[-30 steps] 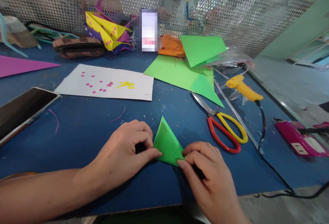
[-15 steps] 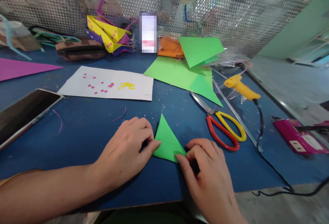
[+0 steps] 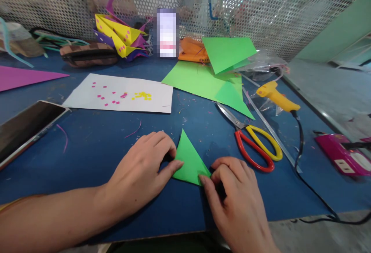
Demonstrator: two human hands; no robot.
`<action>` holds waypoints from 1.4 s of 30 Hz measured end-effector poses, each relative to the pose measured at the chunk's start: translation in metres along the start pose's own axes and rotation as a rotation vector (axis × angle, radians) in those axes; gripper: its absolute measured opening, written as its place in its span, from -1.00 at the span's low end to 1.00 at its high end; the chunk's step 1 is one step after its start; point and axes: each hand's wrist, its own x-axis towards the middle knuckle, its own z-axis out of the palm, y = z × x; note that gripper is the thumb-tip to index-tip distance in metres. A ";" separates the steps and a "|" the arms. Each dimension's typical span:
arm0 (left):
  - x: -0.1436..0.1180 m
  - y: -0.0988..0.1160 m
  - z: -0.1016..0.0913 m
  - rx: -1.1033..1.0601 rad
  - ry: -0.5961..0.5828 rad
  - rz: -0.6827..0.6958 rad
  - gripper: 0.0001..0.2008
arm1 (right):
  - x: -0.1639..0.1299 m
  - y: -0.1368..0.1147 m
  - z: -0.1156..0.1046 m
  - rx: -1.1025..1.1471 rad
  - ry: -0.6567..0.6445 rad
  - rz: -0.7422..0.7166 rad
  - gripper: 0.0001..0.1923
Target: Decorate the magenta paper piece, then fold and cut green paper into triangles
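A small triangle of green paper lies on the blue table near its front edge, one point facing away from me. My left hand pinches its left side, the thumb on top and the fingers curled at the edge. At the right corner my right hand grips the paper between thumb and bent fingers. Scissors with one red and one yellow handle lie beyond my right hand, blades pointing away to the left.
White paper bearing pink and yellow bits lies ahead, green sheets to its right. A dark-screened phone lies left. Rightward are a yellow glue gun with a cord and a pink power strip. Folded yellow paper stands behind.
Both hands keep their hold on the green triangle with almost no movement. The view has shifted slightly, so things on the right appear a little farther right.
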 end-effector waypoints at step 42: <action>0.005 0.001 0.007 0.369 -0.003 0.455 -0.53 | 0.002 -0.002 0.001 -0.036 -0.017 -0.008 -0.90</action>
